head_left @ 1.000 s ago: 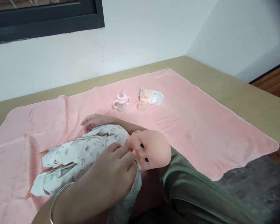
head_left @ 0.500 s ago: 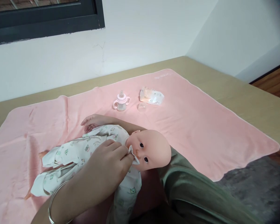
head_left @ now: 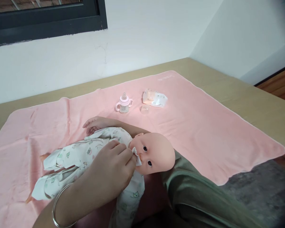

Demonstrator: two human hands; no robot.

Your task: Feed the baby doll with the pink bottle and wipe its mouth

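writing: a line of pale stitched lettering (head_left: pixel 165 77) sits near the far edge of the pink blanket (head_left: pixel 204 133), too small to read; the crumpled packet (head_left: pixel 155 98) carries faint print, also illegible. the doll (head_left: pixel 123 158), in a white printed sleepsuit, lies across the blanket with its head at 3 o'clock and its feet toward 9 o'clock. the left hand (head_left: pixel 111 172), a metal bangle (head_left: pixel 58 209) on its wrist, rests over the doll's chest, fingers pressed together and pinching a small white wipe (head_left: pixel 137 156); the wipe lies at the 2 o'clock tip of this hand, touching the doll's mouth and cheek. the right hand (head_left: pixel 93 124) lies at 11 o'clock of the doll's body, on the far side of the torso, fingers loosely spread and palm partly up on the blanket, its forearm passing beneath the doll's neck. the olive sleeve (head_left: pixel 192 196) runs off at 5 o'clock. a pink-handled feeding bottle (head_left: pixel 123 103) stands upright at 12 o'clock of the doll, with a clear cap (head_left: pixel 144 109) just beside the packet. hidden or cut off: most of the wipe sits inside the left hand's grip; the doll's near arm is covered by that hand; the right forearm is concealed under the doll; the desk (head_left: pixel 239 91) shows only beyond the blanket's edges.
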